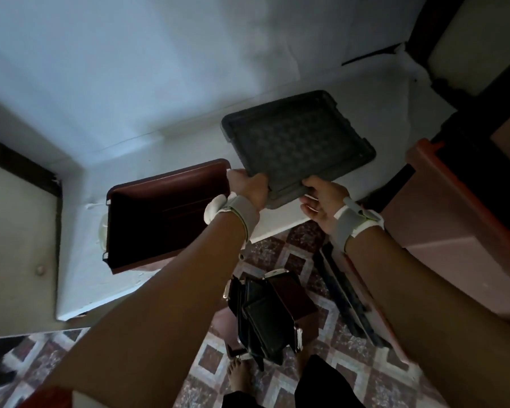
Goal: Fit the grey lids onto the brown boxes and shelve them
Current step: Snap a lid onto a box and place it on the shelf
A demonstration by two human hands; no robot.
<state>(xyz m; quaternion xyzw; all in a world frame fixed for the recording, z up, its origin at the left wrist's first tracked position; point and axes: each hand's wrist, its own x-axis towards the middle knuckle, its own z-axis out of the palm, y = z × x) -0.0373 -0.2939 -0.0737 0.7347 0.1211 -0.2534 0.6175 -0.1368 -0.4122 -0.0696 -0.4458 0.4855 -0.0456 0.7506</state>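
Note:
A grey lid (298,142) with a woven pattern is held over the white shelf (189,136), tilted toward me. My left hand (252,185) grips its near left corner and my right hand (323,198) grips its near edge. An open brown box (165,213) with white clips sits on the shelf just left of my left wrist, without a lid. On the floor below, another brown box (295,301) holds dark lids standing on edge.
A pink and orange bin (460,219) stands at the right, with dark flat pieces (348,295) leaning against it. The floor (280,254) is patterned tile, and my bare foot (240,375) shows below. White wall rises behind the shelf.

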